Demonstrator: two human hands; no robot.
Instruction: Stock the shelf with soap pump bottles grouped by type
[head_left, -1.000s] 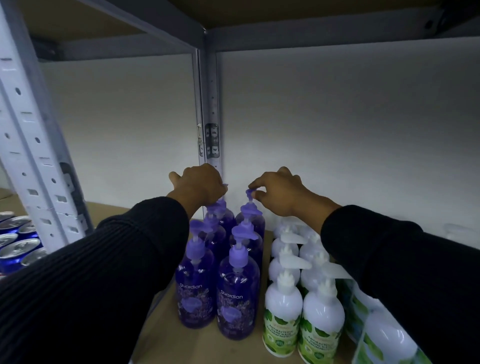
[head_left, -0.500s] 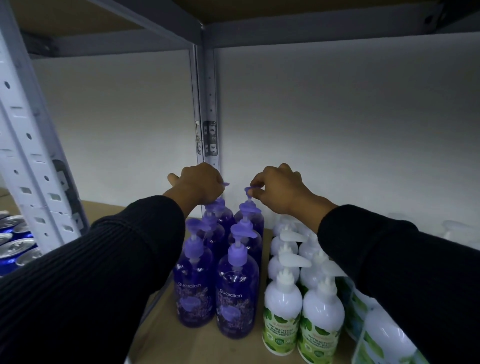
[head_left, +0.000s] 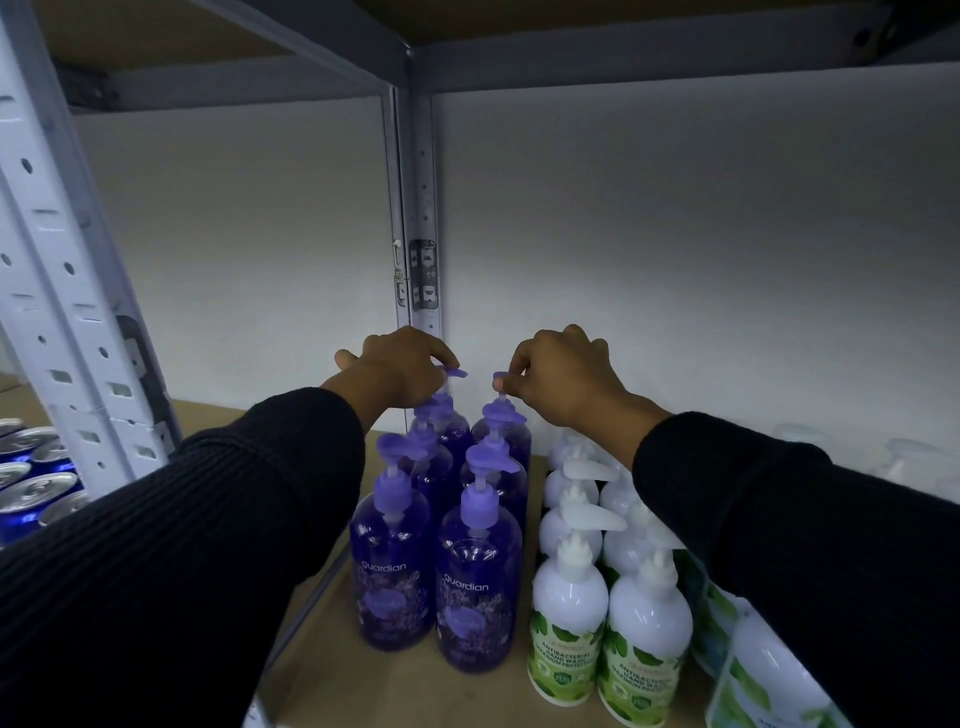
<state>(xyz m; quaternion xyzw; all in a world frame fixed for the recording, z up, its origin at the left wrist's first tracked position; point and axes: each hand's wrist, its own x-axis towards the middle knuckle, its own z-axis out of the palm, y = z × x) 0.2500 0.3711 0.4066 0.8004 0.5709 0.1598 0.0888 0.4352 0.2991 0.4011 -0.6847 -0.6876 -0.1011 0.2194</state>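
Pinching purple pump heads (head_left: 453, 372): left hand (head_left: 400, 371), right hand (head_left: 566, 379); tan shelf board (head_left: 322, 649), grey upright (head_left: 415, 208), white wall (head_left: 675, 260).

Drink cans (head_left: 31, 488): blue with silver tops, clustered past the left edge of the shelf (head_left: 363, 686), partly hidden by the front upright.
Front upright (head_left: 67, 332): pale perforated metal post at the front-left corner.
Rear upright (head_left: 415, 208): grey slotted post at the back-left corner.
Bracket (head_left: 422, 275): dark, midway up the rear upright.
Back wall (head_left: 675, 260): plain white.
Overhead beams (head_left: 623, 62): grey metal, meeting above the rear upright.
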